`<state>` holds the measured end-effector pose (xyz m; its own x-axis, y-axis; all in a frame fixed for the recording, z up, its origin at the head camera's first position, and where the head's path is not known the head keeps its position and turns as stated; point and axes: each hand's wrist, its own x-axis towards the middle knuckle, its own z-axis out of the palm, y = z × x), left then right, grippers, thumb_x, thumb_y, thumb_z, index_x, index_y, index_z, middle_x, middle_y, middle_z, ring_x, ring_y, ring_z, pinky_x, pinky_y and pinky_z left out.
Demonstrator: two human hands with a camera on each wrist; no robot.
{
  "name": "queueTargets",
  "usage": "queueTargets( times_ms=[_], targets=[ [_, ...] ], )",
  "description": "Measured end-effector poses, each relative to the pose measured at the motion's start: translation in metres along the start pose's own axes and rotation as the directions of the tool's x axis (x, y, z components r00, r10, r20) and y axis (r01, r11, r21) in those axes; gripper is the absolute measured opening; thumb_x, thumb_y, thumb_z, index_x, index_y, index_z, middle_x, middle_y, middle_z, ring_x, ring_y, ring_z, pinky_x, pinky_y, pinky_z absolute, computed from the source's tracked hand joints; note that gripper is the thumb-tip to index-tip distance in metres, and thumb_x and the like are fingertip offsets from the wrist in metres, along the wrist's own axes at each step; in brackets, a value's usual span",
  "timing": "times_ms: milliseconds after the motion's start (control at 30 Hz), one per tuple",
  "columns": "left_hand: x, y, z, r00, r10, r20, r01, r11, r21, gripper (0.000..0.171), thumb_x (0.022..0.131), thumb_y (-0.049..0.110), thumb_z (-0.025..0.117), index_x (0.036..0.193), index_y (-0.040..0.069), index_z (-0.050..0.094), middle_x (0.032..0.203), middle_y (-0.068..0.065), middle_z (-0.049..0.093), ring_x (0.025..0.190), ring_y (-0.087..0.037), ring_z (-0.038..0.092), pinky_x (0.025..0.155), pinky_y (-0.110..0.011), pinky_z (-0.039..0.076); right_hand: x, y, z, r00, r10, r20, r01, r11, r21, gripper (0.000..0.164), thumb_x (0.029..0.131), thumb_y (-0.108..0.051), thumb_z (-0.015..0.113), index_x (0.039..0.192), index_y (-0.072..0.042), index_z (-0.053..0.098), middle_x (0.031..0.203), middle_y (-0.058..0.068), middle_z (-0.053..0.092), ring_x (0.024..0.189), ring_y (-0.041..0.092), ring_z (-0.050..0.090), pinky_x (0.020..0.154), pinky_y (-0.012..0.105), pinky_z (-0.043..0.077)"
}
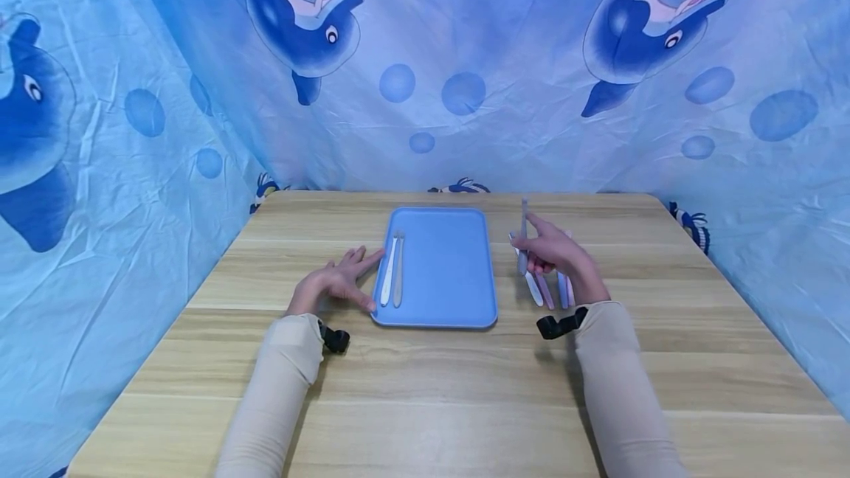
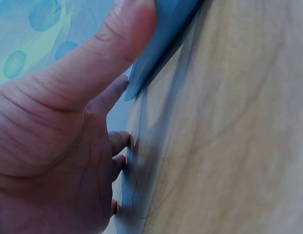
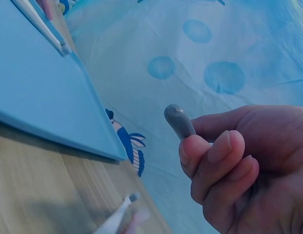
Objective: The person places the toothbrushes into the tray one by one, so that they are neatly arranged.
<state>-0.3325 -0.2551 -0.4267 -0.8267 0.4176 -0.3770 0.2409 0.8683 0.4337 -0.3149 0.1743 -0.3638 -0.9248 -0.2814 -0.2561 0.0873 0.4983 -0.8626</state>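
A blue tray (image 1: 445, 264) lies on the table with a white toothbrush (image 1: 388, 279) and a grey toothbrush (image 1: 398, 279) side by side along its left part. My left hand (image 1: 339, 280) is spread at the tray's left edge, thumb near the front corner and index finger farther back. To the right of the tray, my right hand (image 1: 559, 248) pinches another grey toothbrush (image 3: 179, 122) above the table, roughly upright in the head view. Beneath that hand lie several more, among them a white toothbrush (image 1: 533, 289), a pink one and a purple one, partly hidden by the hand.
The wooden table (image 1: 438, 397) extends around the tray to its far edge. Behind and beside it hangs a blue curtain (image 1: 518, 139) printed with dolphins and bubbles. A small black wrist camera (image 1: 337, 339) sits on the left wrist, another on the right.
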Motion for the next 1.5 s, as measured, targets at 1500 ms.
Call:
queueTargets(
  times_ms=[1500],
  targets=[
    [-0.012, 0.014, 0.011, 1.0, -0.009, -0.03, 0.008, 1.0, -0.025, 0.131, 0.067, 0.062, 0.085, 0.163, 0.028, 0.002, 0.169, -0.019, -0.015, 0.155, -0.043, -0.018, 0.121, -0.069, -0.012, 0.028, -0.019, 0.078, 0.997, -0.023, 0.072, 0.023, 1.0, 0.004, 0.083, 0.102, -0.02, 0.056, 0.163, -0.019, -0.001, 0.049, -0.002, 0.056, 0.038, 0.008, 0.051, 0.039, 0.021, 0.038]
  ],
)
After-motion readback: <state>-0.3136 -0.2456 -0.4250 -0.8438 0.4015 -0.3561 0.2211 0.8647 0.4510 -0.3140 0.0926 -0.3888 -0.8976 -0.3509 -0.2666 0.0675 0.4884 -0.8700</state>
